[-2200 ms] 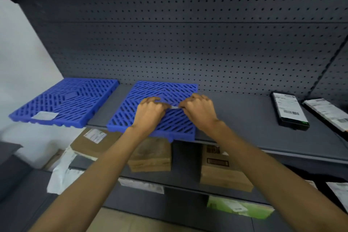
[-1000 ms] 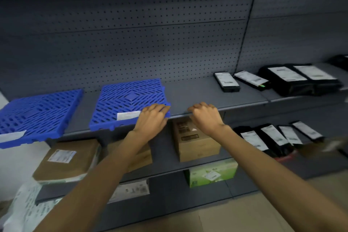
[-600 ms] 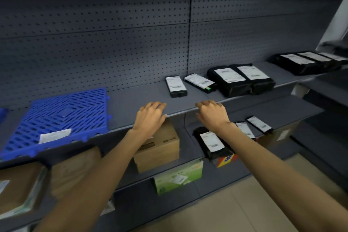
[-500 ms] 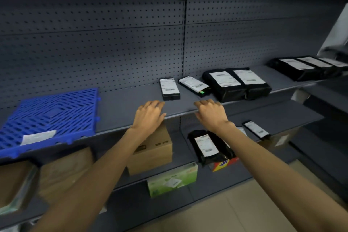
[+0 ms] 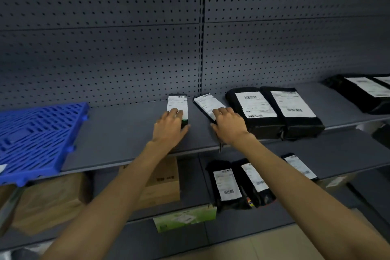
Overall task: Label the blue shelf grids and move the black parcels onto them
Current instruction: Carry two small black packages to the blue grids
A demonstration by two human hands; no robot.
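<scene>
Right in the middle of the frame, two small black parcels lie flat on the grey shelf (image 5: 126, 131). Each has a white label with barcodes, but the writing is too blurry to read. The left hand (image 5: 168, 126) rests on the near end of the left small parcel (image 5: 177, 106), fingers spread a bit and lying on its label. It touches the parcel, but I cannot tell if it grips it. The right hand (image 5: 229, 125) lies the same way on the right small parcel (image 5: 205, 103), which sits tilted; its grip is also unclear.

Just right of that hand, two bigger black parcels (image 5: 274, 110) sit side by side, touching, with white barcode labels. More black parcels (image 5: 363, 91) lie at the far right edge. The blue shelf grid (image 5: 40, 135) is at the left edge, on the same shelf, well apart from the parcels. On the lower shelf are brown boxes (image 5: 162, 181), a green box (image 5: 185, 218) and more labelled black parcels (image 5: 238, 183).
</scene>
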